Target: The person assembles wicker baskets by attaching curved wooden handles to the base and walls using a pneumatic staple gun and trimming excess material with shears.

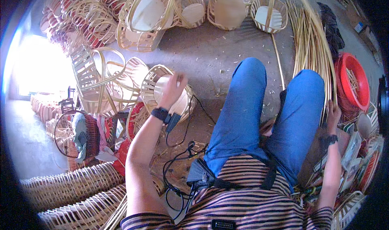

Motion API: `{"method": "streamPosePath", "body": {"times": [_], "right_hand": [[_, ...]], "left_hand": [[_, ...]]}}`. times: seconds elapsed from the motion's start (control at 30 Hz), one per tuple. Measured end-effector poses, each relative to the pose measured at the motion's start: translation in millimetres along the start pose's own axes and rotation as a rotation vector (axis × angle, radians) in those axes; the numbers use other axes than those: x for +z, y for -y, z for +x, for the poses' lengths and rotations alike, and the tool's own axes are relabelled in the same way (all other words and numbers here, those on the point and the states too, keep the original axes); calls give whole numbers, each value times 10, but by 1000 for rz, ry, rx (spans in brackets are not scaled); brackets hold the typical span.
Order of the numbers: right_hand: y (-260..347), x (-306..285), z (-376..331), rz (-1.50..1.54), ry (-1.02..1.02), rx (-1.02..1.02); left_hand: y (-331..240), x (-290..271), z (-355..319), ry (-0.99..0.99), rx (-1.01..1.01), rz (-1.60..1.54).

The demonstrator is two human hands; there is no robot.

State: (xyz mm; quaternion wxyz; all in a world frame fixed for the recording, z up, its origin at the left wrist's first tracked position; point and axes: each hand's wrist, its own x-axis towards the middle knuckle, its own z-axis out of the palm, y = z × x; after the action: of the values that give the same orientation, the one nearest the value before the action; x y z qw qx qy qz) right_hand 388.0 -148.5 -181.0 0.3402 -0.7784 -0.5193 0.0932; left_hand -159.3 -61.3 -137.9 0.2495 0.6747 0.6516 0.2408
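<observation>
Basket (160, 84) is sitting on the floor (202, 53), left of the person's left leg (243, 104); left hand (174, 90) is hanging over its opening, fingers blurring, so can't tell if they're gripping anything. Right hand (333, 115) is resting at the near end of the cane bundle (310, 43), fingers partly hidden, grip also unclear. Black cable (164, 171) is looping near the left forearm (142, 149), so it could be catching the rim and tipping the basket if that arm swings. Canes are lying loosely together; a sharp tug could be dragging neighbours along. Floor is looking grey, scraps (222, 72) littering it. More baskets (193, 14) are lining the far side, a red tub (360, 70) is standing right, and bright light is pouring in from the left.
</observation>
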Motion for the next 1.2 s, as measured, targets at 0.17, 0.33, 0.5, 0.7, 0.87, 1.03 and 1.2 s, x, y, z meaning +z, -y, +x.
{"method": "streamPosePath", "body": {"times": [0.17, 0.33, 0.5, 0.7, 0.87, 1.03, 1.2], "right_hand": [[-202, -175, -341, 82, -52, 96], [-363, -314, -598, 3, -47, 216], [169, -232, -713, 90, -36, 186], [429, -464, -939, 9, -138, 184], [484, -453, -998, -78, 30, 352], [647, -417, -1274, -31, -103, 340], [665, -649, -1330, 96, -139, 367]], "left_hand": [[955, 515, -823, 285, -297, 248], [1067, 725, -930, 542, -411, 466], [1735, 723, -686, 372, 11, 455], [728, 856, 451, 424, 42, -272], [-870, 1060, 800, 371, 383, -124], [-1684, 1261, 635, 361, 581, -24], [-1916, 1237, 553, 335, 648, 47]]}}
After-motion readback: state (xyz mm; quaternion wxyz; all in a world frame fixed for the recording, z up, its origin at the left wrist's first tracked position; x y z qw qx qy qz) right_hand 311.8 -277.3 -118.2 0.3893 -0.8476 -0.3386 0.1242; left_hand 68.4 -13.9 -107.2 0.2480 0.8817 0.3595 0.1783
